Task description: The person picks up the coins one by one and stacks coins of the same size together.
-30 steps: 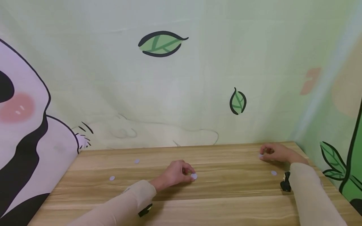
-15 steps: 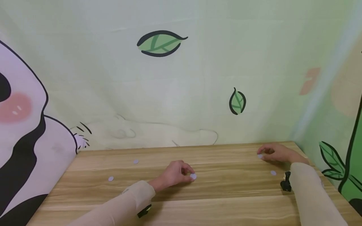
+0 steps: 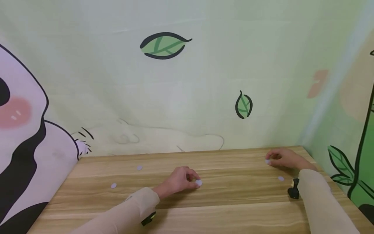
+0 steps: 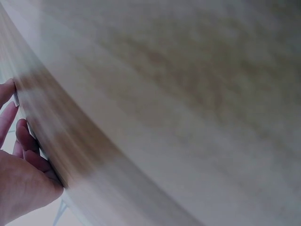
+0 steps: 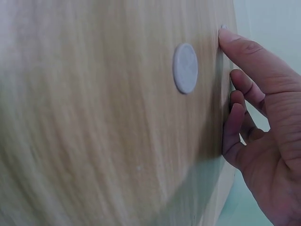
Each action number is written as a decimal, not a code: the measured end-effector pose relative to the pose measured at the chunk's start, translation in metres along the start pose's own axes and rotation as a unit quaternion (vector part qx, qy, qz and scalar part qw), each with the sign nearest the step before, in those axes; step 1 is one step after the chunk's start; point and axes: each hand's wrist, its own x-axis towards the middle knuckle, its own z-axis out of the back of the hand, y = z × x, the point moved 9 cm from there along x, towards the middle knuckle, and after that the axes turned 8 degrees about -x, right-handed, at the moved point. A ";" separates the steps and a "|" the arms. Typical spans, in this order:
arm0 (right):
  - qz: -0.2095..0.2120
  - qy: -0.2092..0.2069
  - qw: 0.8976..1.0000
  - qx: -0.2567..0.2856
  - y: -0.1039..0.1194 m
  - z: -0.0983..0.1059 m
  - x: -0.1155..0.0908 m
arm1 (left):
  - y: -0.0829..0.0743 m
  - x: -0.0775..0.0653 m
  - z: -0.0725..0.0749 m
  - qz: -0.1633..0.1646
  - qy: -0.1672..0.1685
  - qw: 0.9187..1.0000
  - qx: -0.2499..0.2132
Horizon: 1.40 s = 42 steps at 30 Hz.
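Near the middle of the wooden table, my left hand (image 3: 179,179) pinches a small white disc (image 3: 199,182) between thumb and fingers. In the left wrist view that disc shows only as a thin edge at the fingertips. At the far right of the table my right hand (image 3: 284,158) has its thumb and forefinger at another white disc (image 3: 267,161), gripping it by the edge. The right wrist view shows little of this held disc. A loose disc (image 3: 281,178) lies flat just nearer than the right hand, and appears large and round-edged in the right wrist view.
Two more white discs, one farther back (image 3: 140,167) and one nearer (image 3: 113,185), lie on the table's left part. A printed cloth wall (image 3: 187,97) with leaves and a panda rises behind the table (image 3: 233,214). Both sleeved wrists carry black camera mounts.
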 end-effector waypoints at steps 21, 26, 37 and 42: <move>-0.027 -0.030 0.999 -0.029 0.004 0.001 0.000 | -0.003 0.000 0.001 -0.003 0.004 1.000 -0.006; -0.024 -0.039 0.998 -0.042 0.005 0.001 -0.002 | -0.005 -0.001 -0.001 -0.001 0.010 1.000 -0.010; -0.050 -0.059 0.996 -0.036 0.005 0.001 -0.006 | -0.007 -0.001 0.000 -0.003 0.008 1.000 -0.007; -0.074 -0.067 0.994 -0.035 0.004 0.004 -0.007 | -0.006 -0.002 0.001 -0.010 0.004 1.000 -0.005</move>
